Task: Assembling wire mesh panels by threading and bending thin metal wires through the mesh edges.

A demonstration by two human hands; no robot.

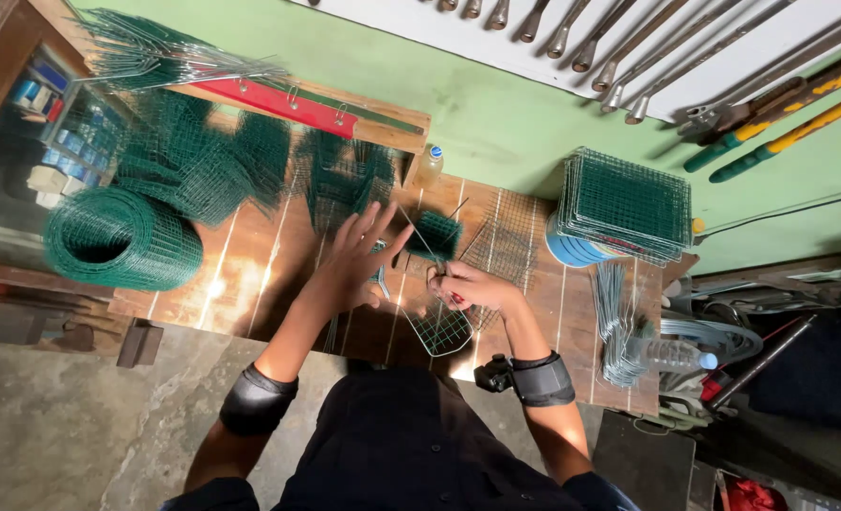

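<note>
Fingers [368, 227] of the left hand [352, 260] were spread, empty, above the tabletop [250, 274]. Right hand [468, 284] pinched a wire mesh piece [439, 326], steadying it flat.

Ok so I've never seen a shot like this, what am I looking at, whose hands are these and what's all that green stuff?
One camera, worn on a person's head, looks down at their own two hands over a wooden workbench. The left hand is open with fingers spread, holding nothing. The right hand grips a small tool, apparently with red handles, against a piece of green wire mesh. To the left lies a roll of green mesh; to the right, a stack of mesh panels. Long-handled tools hang on the wall.
</note>
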